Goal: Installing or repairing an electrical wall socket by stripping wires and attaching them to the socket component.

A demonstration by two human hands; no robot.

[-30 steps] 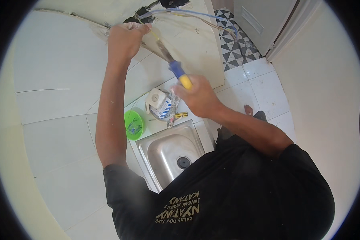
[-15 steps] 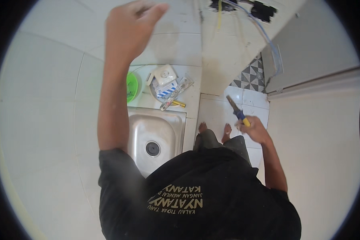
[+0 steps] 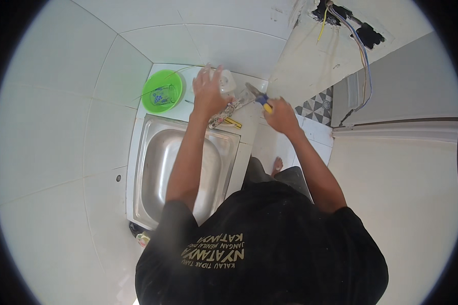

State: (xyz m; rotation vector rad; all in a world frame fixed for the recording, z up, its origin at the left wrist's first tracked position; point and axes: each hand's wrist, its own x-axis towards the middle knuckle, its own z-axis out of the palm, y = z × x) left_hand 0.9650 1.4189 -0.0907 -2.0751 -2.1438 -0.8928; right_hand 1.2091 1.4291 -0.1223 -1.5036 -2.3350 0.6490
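My left hand (image 3: 210, 94), slightly blurred, reaches over the counter with fingers apart, partly covering a white electrical socket (image 3: 224, 80); whether it touches the socket I cannot tell. My right hand (image 3: 281, 116) grips pliers (image 3: 263, 101) with blue and yellow handles, their jaws pointing up-left over the counter's right edge. Between and just below the hands lie a long mottled item (image 3: 220, 116) and a yellow-and-black piece (image 3: 233, 123). Left of my left hand sits a green bowl (image 3: 164, 76) holding something small with a blue pattern (image 3: 163, 95).
A steel sink (image 3: 143, 162) is below my forearms. Above right, loose coloured wires (image 3: 361, 46) hang from black-edged wall openings (image 3: 369, 35). A grey door (image 3: 402, 86) and patterned floor (image 3: 315, 107) lie beyond. My bare foot (image 3: 278, 165) stands on white tiles beside the counter.
My left hand has left the wall wires and come down to the counter. The pliers in my right hand swung away from the wires, then toward the counter. The view has shifted.
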